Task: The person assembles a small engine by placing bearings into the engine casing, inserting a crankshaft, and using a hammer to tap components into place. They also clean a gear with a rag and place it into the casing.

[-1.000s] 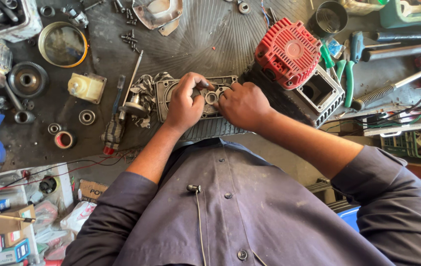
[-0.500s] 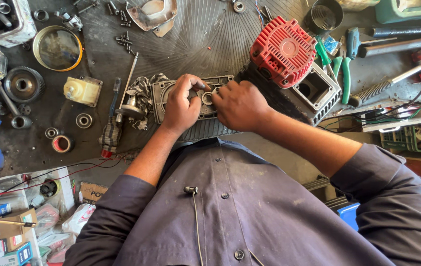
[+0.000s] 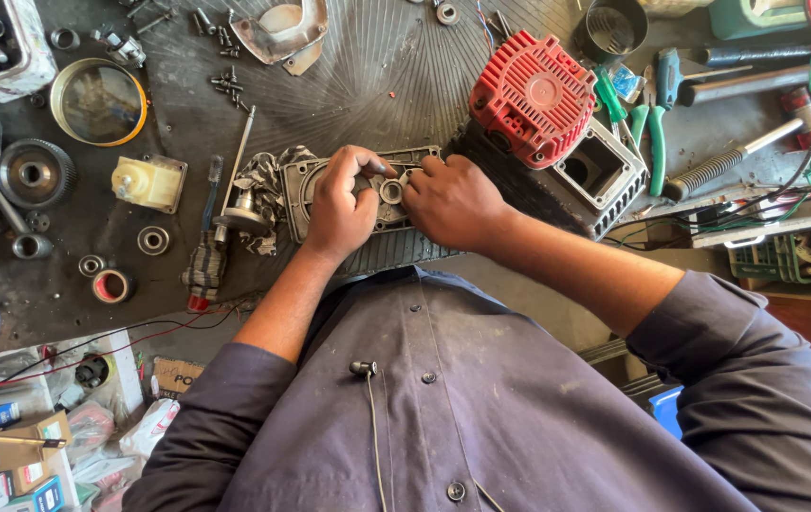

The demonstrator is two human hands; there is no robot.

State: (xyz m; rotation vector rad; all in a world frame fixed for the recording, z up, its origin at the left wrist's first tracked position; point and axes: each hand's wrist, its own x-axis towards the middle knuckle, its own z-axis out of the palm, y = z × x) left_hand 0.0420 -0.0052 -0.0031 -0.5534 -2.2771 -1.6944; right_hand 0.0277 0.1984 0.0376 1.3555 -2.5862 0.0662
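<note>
1. We see the fingertips of both hands meeting over a small round silver bearing ring (image 3: pixel 391 191) — whether they pinch it or only press on it, we cannot tell.
2. Left hand (image 3: pixel 339 204) lies curled on the grey rectangular cast-metal housing plate (image 3: pixel 303 182); right hand (image 3: pixel 451 201) covers the plate's right end, fingers bent toward the ring.
3. The plate rests on the dark, greasy workbench (image 3: pixel 368 76), just in front of our chest, with the ring seated near its middle.
4. Just beyond the right hand — a red ribbed round plastic fan cover (image 3: pixel 531 95) on a grey square motor casing (image 3: pixel 605 171).
5. Left of the plate: a geared steel shaft (image 3: pixel 238 216), then a small yellow block-shaped part (image 3: pixel 145 182).
</note>
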